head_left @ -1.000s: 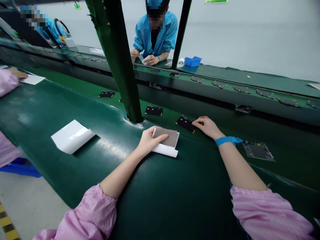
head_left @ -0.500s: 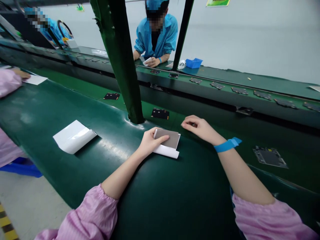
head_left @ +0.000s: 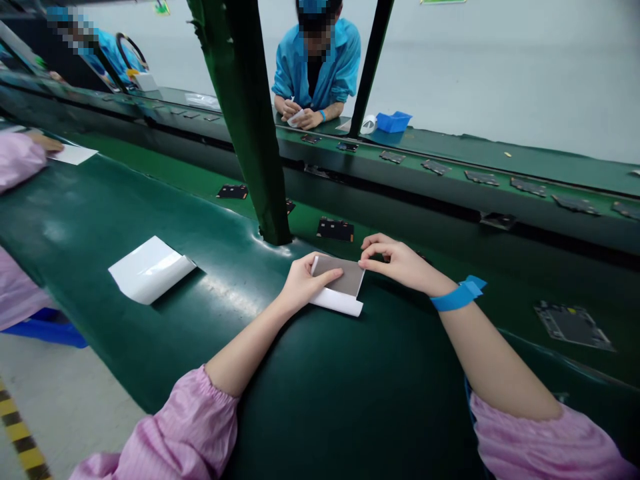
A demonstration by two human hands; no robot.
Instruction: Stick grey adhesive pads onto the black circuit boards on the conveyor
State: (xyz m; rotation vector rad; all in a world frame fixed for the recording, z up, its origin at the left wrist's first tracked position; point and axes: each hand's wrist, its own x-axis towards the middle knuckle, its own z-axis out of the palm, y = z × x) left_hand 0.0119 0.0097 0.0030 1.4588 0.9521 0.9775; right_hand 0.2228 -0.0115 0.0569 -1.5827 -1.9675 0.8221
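My left hand point(head_left: 303, 283) is closed on a grey sheet point(head_left: 343, 277) that lies on a white backing point(head_left: 337, 303) on the dark green table point(head_left: 320, 400), thumb on top. My right hand point(head_left: 397, 261), with a blue wrist strap point(head_left: 457, 295), pinches at the sheet's upper right corner. A black flat part point(head_left: 336, 230) lies on the green belt point(head_left: 165, 175) just beyond my hands.
A green post point(head_left: 250, 120) rises just behind my left hand. A curled white sheet point(head_left: 150, 268) lies to the left. More dark parts point(head_left: 573, 325) ride the belts. A person in blue point(head_left: 317, 63) works opposite, near a blue tray point(head_left: 394, 121). A pink sleeve point(head_left: 20, 160) is far left.
My right hand left the black part on the belt and came left to the grey sheet's corner. The parts on the near belt drifted right. My left hand stayed put.
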